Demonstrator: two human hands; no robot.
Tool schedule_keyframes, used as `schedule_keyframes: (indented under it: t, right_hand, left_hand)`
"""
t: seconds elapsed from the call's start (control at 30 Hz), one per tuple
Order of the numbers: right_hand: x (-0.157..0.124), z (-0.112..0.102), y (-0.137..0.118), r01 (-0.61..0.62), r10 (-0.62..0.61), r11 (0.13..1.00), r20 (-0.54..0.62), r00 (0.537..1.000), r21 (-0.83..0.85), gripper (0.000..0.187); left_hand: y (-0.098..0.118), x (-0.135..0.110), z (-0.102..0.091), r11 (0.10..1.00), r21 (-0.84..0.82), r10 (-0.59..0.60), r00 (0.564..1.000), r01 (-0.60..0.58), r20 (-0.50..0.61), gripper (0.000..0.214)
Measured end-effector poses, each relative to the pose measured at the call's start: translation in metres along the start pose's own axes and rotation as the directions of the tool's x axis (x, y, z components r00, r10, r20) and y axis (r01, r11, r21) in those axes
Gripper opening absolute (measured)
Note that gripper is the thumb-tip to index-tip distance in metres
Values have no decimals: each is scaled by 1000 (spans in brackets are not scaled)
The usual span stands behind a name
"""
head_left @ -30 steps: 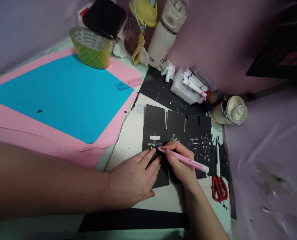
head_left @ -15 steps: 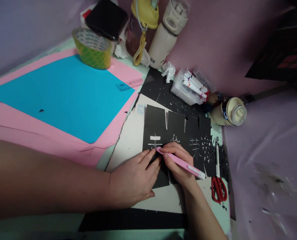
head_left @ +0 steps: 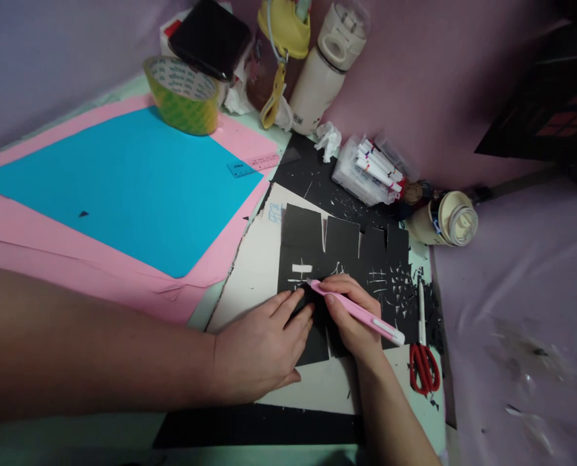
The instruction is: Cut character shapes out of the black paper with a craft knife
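My right hand (head_left: 353, 314) grips a pink craft knife (head_left: 361, 312), its tip at the white cut-out strokes of a character on a black paper strip (head_left: 300, 236). Flat on that same strip lies my left hand (head_left: 269, 343), fingers stretched out and pressing close to the blade. Beside it are more black strips (head_left: 342, 236) bearing pale character strokes, partly covered by my right hand. All of them rest on a white board (head_left: 249, 259). Small black scraps (head_left: 405, 291) are scattered at the right.
Red-handled scissors (head_left: 424, 369) lie at the right edge. Blue paper (head_left: 133, 188) over pink paper (head_left: 21, 259) covers the left, with a tape roll (head_left: 184, 103) and a ruler (head_left: 249, 165). Behind stand a white bottle (head_left: 317, 90), a marker box (head_left: 366, 171) and a cup (head_left: 421, 223).
My right hand and the craft knife have shifted slightly up and to the right, away from the left fingertips. My left hand stays in place on the black strip.
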State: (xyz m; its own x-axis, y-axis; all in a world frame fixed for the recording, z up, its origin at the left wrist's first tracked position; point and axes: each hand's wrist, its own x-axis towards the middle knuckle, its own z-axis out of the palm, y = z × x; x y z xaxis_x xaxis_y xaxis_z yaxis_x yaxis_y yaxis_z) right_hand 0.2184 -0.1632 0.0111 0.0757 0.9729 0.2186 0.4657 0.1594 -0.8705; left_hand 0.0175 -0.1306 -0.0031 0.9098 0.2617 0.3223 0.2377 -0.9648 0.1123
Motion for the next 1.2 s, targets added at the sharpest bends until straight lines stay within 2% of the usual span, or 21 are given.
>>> schedule_keyframes:
  t: [0.1, 0.23, 0.33, 0.53, 0.87, 1.07, 1.2]
  right_hand:
    - [-1, 3, 3, 10, -10, 1000, -44, 999, -8, 19]
    - [-8, 7, 11, -61, 52, 996, -137, 989, -67, 22]
    - [-9, 11, 12, -43, 15, 986, -166, 986, -163, 20]
    - [2, 22, -2, 139, -152, 922, -8, 988, -361, 15]
    - [-2, 31, 3, 236, -239, 824, 62, 969, -515, 19]
    - [0, 33, 0, 190, -237, 843, -30, 971, -504, 15]
    - [-2, 31, 3, 46, -121, 888, -136, 983, -457, 12]
  left_hand:
    - [0, 0, -1, 1000, -2, -3, 1000, 3, 14, 73]
    - [0, 0, -2, 1000, -11, 1, 1000, -1, 27, 71]
    - [-1, 2, -4, 1000, -12, 5, 1000, -4, 31, 69]
    - [-3, 5, -7, 998, 22, 50, 998, -51, 39, 58]
    - [3, 0, -10, 996, 64, 59, 997, -62, 50, 52]
    - [3, -1, -9, 995, 64, 72, 996, -75, 47, 49]
    - [3, -1, -8, 994, 60, 88, 994, -92, 61, 47]
